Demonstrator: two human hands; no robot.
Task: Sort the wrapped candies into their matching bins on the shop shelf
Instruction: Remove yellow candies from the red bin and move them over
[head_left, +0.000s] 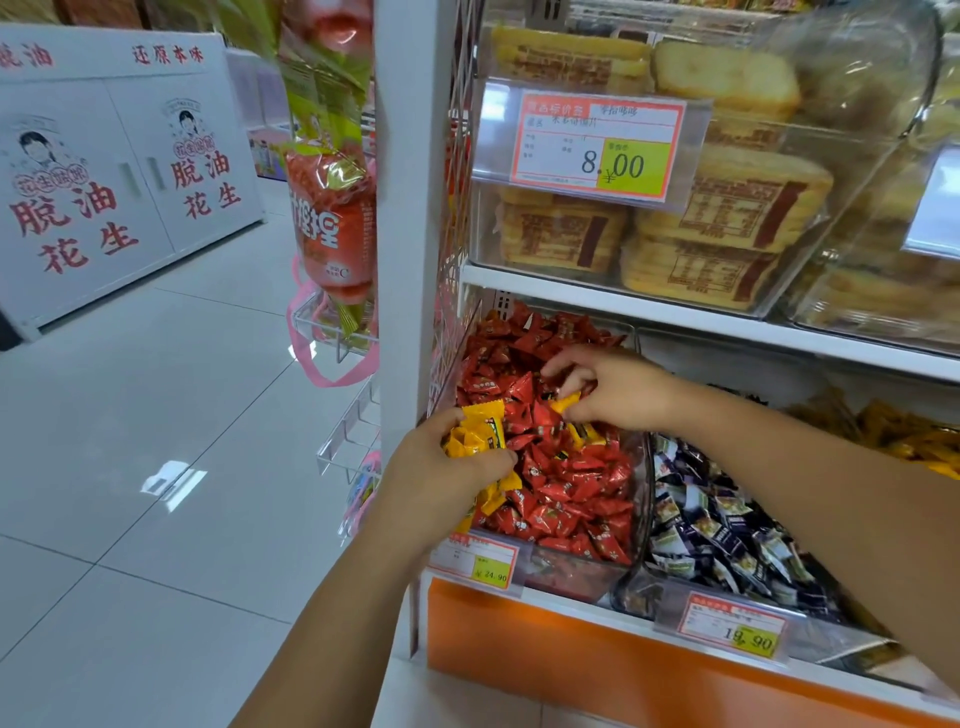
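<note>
While left hand (441, 467) fingers clamp yellow candies (480, 430) | right hand (618, 389) fingers pinch 1 yellow candy (564, 402)

Glossy white tiled floor (156, 441), white cabinet (119, 171) with red lettering, white shelf upright (410, 208)

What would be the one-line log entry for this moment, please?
left grip: holds yellow candies | right grip: pinches yellow candy over red candy bin | stage: picking out strays
</note>
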